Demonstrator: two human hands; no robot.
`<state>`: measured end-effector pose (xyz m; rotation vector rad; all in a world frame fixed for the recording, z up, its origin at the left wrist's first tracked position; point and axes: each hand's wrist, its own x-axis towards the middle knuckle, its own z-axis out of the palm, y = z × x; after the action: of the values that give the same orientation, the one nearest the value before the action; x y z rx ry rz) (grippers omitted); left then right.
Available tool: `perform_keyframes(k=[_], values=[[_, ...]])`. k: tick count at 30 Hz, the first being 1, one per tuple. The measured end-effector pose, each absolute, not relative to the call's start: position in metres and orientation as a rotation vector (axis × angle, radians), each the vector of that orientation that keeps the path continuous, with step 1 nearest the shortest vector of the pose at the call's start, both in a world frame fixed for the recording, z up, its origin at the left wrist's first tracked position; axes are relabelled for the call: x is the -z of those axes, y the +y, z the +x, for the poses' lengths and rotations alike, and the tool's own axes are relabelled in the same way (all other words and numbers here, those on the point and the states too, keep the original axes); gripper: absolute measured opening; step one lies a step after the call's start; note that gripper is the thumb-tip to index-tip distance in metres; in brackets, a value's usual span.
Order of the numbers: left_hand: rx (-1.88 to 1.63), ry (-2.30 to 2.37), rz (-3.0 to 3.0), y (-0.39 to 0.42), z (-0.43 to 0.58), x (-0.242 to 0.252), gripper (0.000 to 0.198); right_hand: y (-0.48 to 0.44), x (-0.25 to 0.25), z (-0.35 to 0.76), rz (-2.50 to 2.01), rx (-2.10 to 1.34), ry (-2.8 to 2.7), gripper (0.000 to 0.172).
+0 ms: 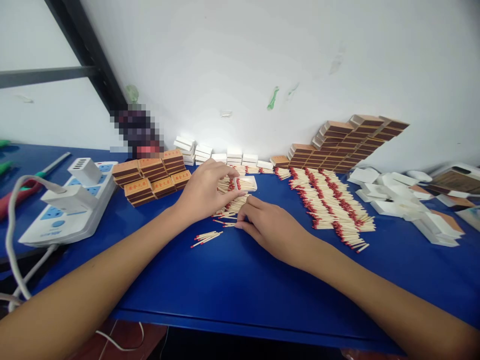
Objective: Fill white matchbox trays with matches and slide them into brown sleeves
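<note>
My left hand (204,190) grips a white matchbox tray (250,184) between thumb and fingers. Some red-tipped matches lie inside the tray. Just below and to the right, my right hand (268,227) is closed in a pinch over loose matches (232,207); what its fingertips hold, if anything, is too small to make out. Part of the loose pile is hidden behind both hands. A few separate matches (207,238) lie on the blue table (217,285) nearer to me.
Stacked matchboxes (153,182) stand at left, and a taller matchbox stack (337,145) rises by the wall. Long rows of matches (330,205) lie to the right, beside scattered white trays (397,192). A power strip (71,210) with cables occupies the left side.
</note>
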<state>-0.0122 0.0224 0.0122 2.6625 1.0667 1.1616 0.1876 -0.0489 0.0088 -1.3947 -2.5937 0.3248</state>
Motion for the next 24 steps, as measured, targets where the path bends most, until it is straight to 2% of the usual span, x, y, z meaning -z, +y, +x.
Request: perform_keyframes(k=[13, 24], values=[[-1.086, 0.964, 2.698, 0.023, -0.014, -0.012, 0.028, -0.032, -0.026, 0.223, -1.193, -0.102, -2.463, 0.009], [-1.119, 0.839, 2.649, 0.016, -0.009, -0.014, 0.03, -0.018, -0.018, 0.235, -1.257, 0.084, -2.328, 0.011]])
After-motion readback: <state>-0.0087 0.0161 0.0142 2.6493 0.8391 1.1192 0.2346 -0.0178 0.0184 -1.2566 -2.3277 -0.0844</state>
